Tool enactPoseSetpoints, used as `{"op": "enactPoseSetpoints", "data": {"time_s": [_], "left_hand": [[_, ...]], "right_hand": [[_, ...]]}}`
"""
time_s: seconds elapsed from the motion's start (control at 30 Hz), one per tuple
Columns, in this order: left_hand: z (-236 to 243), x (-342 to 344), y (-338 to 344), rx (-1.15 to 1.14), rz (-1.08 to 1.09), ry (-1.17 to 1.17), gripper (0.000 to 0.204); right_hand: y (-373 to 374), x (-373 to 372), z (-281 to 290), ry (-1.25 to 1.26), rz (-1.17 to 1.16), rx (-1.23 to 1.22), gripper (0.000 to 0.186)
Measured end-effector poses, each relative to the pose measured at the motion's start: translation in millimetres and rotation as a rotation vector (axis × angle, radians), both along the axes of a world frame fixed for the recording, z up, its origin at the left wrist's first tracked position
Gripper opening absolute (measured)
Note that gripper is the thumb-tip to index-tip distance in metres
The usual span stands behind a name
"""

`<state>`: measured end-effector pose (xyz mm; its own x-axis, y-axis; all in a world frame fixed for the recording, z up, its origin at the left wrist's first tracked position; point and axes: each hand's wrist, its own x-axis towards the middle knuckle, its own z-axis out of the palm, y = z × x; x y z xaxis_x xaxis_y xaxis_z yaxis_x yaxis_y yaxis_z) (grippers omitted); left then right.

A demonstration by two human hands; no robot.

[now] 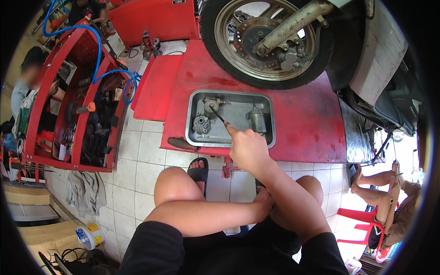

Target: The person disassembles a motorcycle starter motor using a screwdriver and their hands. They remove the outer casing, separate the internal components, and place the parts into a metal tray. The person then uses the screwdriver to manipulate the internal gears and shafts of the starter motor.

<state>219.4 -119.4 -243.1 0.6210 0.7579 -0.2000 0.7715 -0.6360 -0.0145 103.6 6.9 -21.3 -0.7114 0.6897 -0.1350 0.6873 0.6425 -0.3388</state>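
My right hand (249, 145) is closed round a dark slim rod-like tool (219, 115), and its tip meets a round metal part (211, 106) in a shallow metal tray (270, 120). Just below that part lies a grey metal housing (201, 123) with small pieces beside it. A cylindrical metal part (257, 121) stands at the tray's right side. Bent across my lap, my left arm ends in my left hand (264, 202), partly covered by my right forearm; its fingers are hidden.
The tray sits on a red lift platform (302, 128), under a motorcycle front wheel (268, 41). A dark handle-like object (182, 144) lies on the platform edge. To the left stands a red tool cart (75, 98) with a blue hose (97, 50). People are at both sides.
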Motion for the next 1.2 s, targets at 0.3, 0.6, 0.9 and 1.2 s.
{"op": "enactPoseSetpoints", "data": {"time_s": [0.3, 0.6, 0.9, 1.2], "left_hand": [[0, 0, 3, -0.005, 0.041, -0.002, 0.047], [57, -15, 9, -0.259, 0.124, 0.1, 0.042], [13, -1, 3, -0.072, 0.05, 0.039, 0.049], [-4, -3, 0, -0.16, -0.016, 0.088, 0.048]], "right_hand": [[1, 0, -4, 0.011, 0.006, 0.019, 0.066], [-3, -1, -3, 0.031, -0.034, 0.047, 0.052], [2, -2, 4, -0.082, 0.009, 0.038, 0.063], [5, -4, 9, -0.127, 0.032, 0.026, 0.064]]}}
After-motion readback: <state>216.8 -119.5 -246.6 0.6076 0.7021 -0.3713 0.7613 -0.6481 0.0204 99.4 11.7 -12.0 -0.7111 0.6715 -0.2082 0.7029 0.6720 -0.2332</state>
